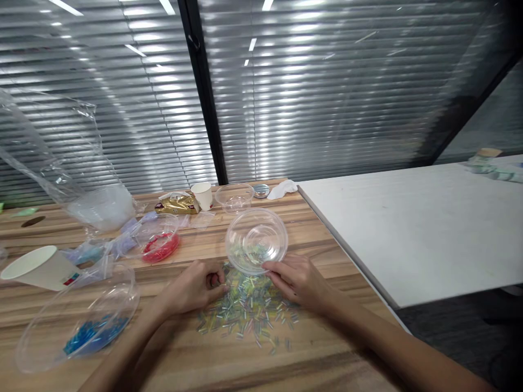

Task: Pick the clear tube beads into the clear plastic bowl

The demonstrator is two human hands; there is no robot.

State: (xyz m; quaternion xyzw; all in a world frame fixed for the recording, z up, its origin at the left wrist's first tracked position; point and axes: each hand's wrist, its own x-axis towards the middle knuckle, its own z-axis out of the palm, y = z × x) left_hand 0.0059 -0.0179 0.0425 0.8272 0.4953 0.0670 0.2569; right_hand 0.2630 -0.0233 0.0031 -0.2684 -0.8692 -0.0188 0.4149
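Note:
My right hand (298, 280) pinches the near rim of a clear round plastic bowl (256, 239), which is tilted above the far part of a bead pile. The pile of small tube beads (253, 305), pale green, yellow and blue, lies loose on the wooden table (204, 362). At its left edge, my left hand (200, 288) has its thumb and fingers curled together; anything between them is too small or hidden to make out. Some beads show through the bowl's clear wall, but whether they are inside or behind it I cannot tell.
On the left are a bowl with blue beads (93, 332), a tipped paper cup (38, 267), red beads (161, 246) in a clear bowl, and a large plastic bag (102, 204). Behind stand a gold packet (177, 203), an upright cup (203, 195) and another clear bowl (235, 197). A white table (408, 228) adjoins.

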